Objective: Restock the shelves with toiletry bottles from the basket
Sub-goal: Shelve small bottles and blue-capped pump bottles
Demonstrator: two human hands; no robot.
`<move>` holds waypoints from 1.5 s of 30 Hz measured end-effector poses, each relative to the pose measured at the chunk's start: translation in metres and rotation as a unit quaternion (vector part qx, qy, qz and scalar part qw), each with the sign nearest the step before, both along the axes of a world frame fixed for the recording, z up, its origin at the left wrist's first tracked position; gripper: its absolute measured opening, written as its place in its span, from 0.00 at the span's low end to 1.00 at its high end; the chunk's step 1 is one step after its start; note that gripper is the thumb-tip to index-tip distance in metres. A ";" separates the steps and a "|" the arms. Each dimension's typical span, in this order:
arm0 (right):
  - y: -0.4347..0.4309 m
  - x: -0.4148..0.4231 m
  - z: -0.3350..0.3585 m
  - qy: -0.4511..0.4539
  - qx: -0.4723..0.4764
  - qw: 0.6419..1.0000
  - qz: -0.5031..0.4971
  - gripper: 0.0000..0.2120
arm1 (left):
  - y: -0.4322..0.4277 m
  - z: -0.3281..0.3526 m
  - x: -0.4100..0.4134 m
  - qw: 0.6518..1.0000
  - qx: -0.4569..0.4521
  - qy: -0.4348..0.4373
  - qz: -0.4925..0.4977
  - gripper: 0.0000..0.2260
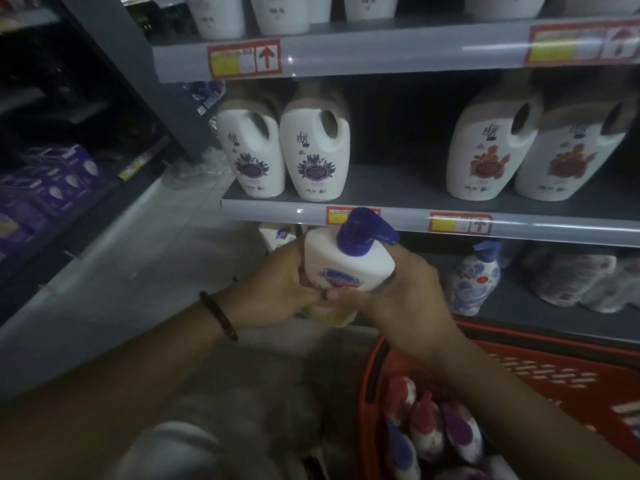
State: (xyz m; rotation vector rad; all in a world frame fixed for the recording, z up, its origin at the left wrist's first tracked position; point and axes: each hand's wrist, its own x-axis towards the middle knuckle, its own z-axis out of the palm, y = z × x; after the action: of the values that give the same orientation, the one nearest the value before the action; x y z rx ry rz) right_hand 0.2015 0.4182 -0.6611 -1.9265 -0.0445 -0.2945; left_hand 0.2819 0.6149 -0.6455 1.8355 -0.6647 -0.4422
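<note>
Nearest, below and to the rt of the fingers: red basket (pixel 554 355) w/ several pump bottles (pixel 429 427) lying in it, white w/ red, blue and purple parts; labels too blurred to read.

Left wrist has a dark bracelet (pixel 218 315). Left hand (pixel 277 292) and right hand (pixel 401 299) meet around one white bottle (pixel 346 261) w/ a blue pump head. Both sets of fingers are curled on its lower body, left from the left side, right fingers (pixel 415 268) from the right side, thumbs touching in front under the blue-red logo. Bottle is tilted, pump nozzle pointing rt, held in the air in front of the lowest shelf (pixel 519 313), not resting on anything.

Just beyond the left fingers, a similar white bottle (pixel 277 237) stands on that shelf. Rt of the right fingers: a blue-patterned pump bottle (pixel 474 282), then soft refill packs (pixel 581 282).

Above the fingers, the mid shelf (pixel 398 218) w/ a red-yellow price tag (pixel 460 223). On it: two white handled jugs w/ purple prints (pixel 315 150), a gap, then two w/ red prints (pixel 485 150).

Farthest up, top shelf (pixel 381 53) w/ more white jugs (pixel 277 12), cut off by frame edge.
</note>
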 end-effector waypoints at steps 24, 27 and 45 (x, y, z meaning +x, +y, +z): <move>0.049 0.208 -0.160 0.163 -0.110 0.980 0.040 0.31 | 0.048 -0.217 0.177 0.991 0.023 -0.004 0.128 0.26; 0.044 0.219 -0.171 0.154 -0.120 0.980 0.032 0.32 | 0.046 -0.229 0.195 0.994 0.019 0.004 0.109 0.30; 0.035 0.243 -0.197 0.157 -0.138 0.978 0.003 0.39 | 0.036 -0.245 0.227 0.998 0.028 0.051 0.038 0.29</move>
State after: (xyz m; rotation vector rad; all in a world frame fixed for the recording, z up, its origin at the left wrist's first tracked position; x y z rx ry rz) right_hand 0.4450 0.4535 -0.8580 -2.2276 0.1236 0.0250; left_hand 0.5091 0.6505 -0.8904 1.8720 -0.5159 -0.5049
